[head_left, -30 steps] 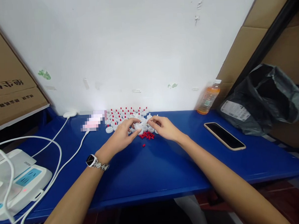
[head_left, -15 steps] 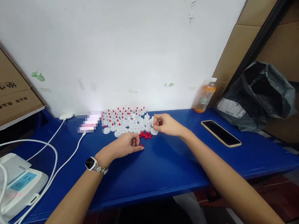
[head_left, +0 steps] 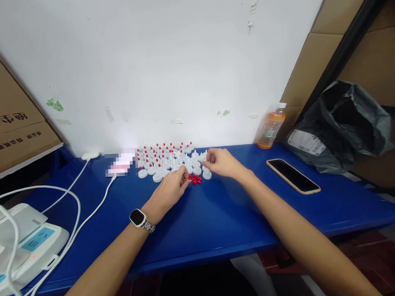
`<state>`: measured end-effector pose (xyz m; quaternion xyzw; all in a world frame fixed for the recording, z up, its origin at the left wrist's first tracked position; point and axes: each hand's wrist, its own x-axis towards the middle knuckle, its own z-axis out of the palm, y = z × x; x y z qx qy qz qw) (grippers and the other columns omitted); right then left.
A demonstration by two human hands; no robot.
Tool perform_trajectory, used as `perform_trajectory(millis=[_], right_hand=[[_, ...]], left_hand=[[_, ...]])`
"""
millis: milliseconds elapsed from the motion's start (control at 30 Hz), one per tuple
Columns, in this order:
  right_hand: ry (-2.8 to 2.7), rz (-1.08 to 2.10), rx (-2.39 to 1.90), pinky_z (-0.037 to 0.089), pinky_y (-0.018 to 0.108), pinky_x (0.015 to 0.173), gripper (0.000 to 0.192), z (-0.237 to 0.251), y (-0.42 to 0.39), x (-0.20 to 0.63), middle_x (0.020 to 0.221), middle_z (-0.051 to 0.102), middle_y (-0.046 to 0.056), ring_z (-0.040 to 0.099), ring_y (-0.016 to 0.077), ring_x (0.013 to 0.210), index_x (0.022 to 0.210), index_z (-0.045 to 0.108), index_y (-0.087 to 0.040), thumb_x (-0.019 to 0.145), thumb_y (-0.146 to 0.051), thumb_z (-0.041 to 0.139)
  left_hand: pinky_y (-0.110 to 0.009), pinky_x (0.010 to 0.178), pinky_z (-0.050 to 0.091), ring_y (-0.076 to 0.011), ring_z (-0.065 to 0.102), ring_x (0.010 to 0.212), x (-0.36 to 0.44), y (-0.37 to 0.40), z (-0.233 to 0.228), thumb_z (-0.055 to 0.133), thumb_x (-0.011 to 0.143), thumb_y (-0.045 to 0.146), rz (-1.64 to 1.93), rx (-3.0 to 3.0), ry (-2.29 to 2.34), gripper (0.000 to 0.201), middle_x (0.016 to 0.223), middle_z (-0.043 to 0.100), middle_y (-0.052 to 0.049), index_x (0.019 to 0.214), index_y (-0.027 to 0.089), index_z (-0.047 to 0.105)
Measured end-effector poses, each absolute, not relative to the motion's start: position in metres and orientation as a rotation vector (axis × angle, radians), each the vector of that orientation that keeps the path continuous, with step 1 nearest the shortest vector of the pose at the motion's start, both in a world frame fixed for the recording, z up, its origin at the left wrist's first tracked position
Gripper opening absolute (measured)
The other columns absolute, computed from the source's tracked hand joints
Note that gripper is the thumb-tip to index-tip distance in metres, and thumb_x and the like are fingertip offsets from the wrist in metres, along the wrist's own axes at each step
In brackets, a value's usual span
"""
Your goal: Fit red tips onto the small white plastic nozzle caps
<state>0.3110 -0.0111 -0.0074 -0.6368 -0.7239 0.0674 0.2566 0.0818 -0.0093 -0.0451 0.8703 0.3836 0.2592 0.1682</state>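
Note:
My left hand [head_left: 171, 188], wearing a watch, is closed, its fingertips pinched at the left edge of a small pile of red tips [head_left: 195, 179]. Whatever lies between those fingers is too small to make out. To the right, my right hand [head_left: 226, 163] is closed too, thumb and forefinger brought together just above a white round cap [head_left: 207, 174] at the end of the group. Its fingertips hide what they pinch. Behind both hands stand many white nozzle caps [head_left: 186, 159]; those at the back and left carry red tips, while several nearer ones have bare nozzles.
A phone [head_left: 293, 176] lies on the blue table [head_left: 220, 225] at right. Behind it are a drink bottle [head_left: 271, 127] and a dark plastic bag [head_left: 340, 124]. At left are a power strip [head_left: 41, 246], white cables [head_left: 78, 227] and a blurred-out device [head_left: 121, 163]. A white wall [head_left: 167, 66] rises behind.
My left hand has moved up and forward to the red pile, and its fingers have closed. A loose red tip by its thumb is no longer visible. My right hand has barely shifted.

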Motion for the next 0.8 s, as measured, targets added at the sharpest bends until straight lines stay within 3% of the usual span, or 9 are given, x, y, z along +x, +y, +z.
perform_trajectory(millis=[133,300,400,600,700,800], right_hand=[[-1.944,0.065,-1.728,0.038,0.028,0.062,0.021,0.0,0.023,0.302,0.083,0.071,0.007,0.061,0.0178,0.07,0.091,0.066,-0.019,0.087,-0.037,0.056],[-1.976,0.037,-1.886,0.044,0.033,0.083,0.03,0.002,0.085,0.279,0.105,0.072,0.013,0.064,0.0247,0.096,0.11,0.068,-0.019,0.087,-0.035,0.059],[-1.98,0.029,-1.935,0.043,0.036,0.089,0.026,-0.004,0.106,0.268,0.109,0.071,0.015,0.063,0.0269,0.104,0.104,0.07,-0.017,0.087,-0.034,0.061],[-1.886,0.019,-1.857,0.043,0.033,0.082,0.022,-0.008,0.087,0.267,0.099,0.072,0.012,0.065,0.0239,0.092,0.1,0.067,-0.018,0.091,-0.025,0.049],[-1.742,0.14,-1.619,0.042,0.03,0.072,0.018,-0.011,0.054,0.268,0.084,0.069,0.006,0.062,0.02,0.077,0.097,0.06,-0.019,0.091,-0.027,0.046],[-1.664,0.447,-1.311,0.041,0.026,0.064,0.014,-0.016,0.015,0.262,0.071,0.064,0.0,0.057,0.0151,0.065,0.089,0.051,-0.021,0.092,-0.031,0.043]], left_hand=[[-0.028,0.063,0.041,-0.0157,0.058,0.067,0.075,-0.008,-0.038,0.053,0.093,0.031,0.782,2.396,1.06,0.011,0.076,0.062,0.001,0.089,0.022,0.05],[-0.029,0.065,0.042,-0.0162,0.058,0.067,0.073,-0.008,-0.034,0.05,0.095,0.038,0.808,2.377,1.07,0.017,0.076,0.062,0.0,0.089,0.022,0.051],[-0.029,0.065,0.042,-0.0161,0.058,0.069,0.073,-0.008,-0.035,0.051,0.095,0.037,0.803,2.395,1.098,0.016,0.079,0.063,0.0,0.09,0.022,0.052],[-0.033,0.072,0.046,-0.0205,0.06,0.087,0.072,-0.012,-0.028,0.046,0.097,0.033,0.886,2.511,1.163,0.013,0.096,0.062,-0.005,0.095,0.021,0.053],[-0.037,0.082,0.049,-0.0241,0.057,0.106,0.076,-0.018,-0.025,0.042,0.099,0.031,1.066,2.543,1.192,0.019,0.117,0.056,-0.01,0.112,0.02,0.051],[-0.041,0.092,0.048,-0.0254,0.056,0.112,0.081,-0.021,-0.026,0.047,0.098,0.036,1.198,2.515,1.195,0.04,0.134,0.047,-0.015,0.133,0.019,0.041]])
